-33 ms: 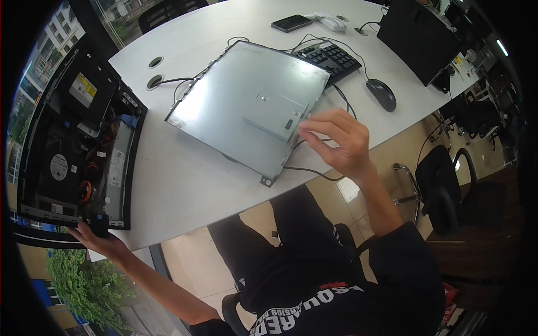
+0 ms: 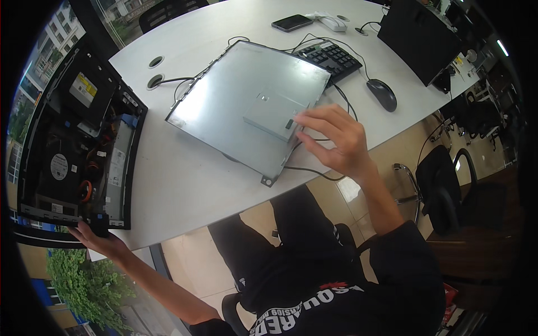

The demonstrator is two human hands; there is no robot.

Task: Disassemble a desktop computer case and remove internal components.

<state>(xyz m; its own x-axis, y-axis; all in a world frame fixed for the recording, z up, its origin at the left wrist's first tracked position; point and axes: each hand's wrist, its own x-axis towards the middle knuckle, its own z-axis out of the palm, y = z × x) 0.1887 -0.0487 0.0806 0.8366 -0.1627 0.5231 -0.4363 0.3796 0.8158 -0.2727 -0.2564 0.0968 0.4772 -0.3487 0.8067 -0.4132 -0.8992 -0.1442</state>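
Observation:
At the left, an opened black desktop computer case (image 2: 59, 134) stands tilted at the table's edge, its fan, orange cables and drive showing. My left hand (image 2: 102, 242) grips its lower near edge; some fingers are hidden behind it. A flat silver metal side panel (image 2: 218, 89) lies mid-table, with a raised rectangular part and a small dark slot near its right edge. Beside that edge hovers my right hand (image 2: 341, 140), thumb and fingers curved but apart, nothing between them. Whether its fingertips touch the panel I cannot tell.
Beyond the panel are a black keyboard (image 2: 336, 60), partly covered by it, a black mouse (image 2: 382, 95), a phone (image 2: 292, 23) and a dark monitor (image 2: 417, 42). Cables run under the panel. The white table (image 2: 185, 196) ends just before my legs; an office chair (image 2: 448, 193) stands at the right.
My right hand has shifted slightly left, over the panel's right edge, with thumb and fingers a little wider apart. The left hand, case and panel look unmoved.

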